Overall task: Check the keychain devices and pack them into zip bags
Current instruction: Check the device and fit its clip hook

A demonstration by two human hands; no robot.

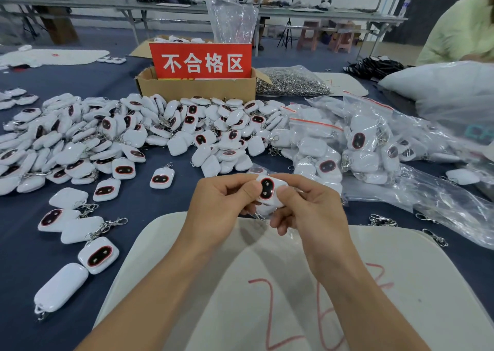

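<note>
Both hands are clamped on one keychain device (268, 190). My left hand (222, 203) pinches its left edge, and my right hand (307, 211) grips the right side with the thumb on the shell. The device is held above the near part of the table (160, 230), in front of the loose pile (133, 131).

Recommended: turn the dark face upward, place thumbs clear of it, and inspect face and rim. A faulty unit likely goes in the red-signed box (197, 85).

Appearance: white rounded shell, dark oval face edged in red, two small marks.

One held keychain device (268, 190), one box (197, 89), one red sign (201, 61), perhaps over a hundred loose devices (120, 134).
</note>
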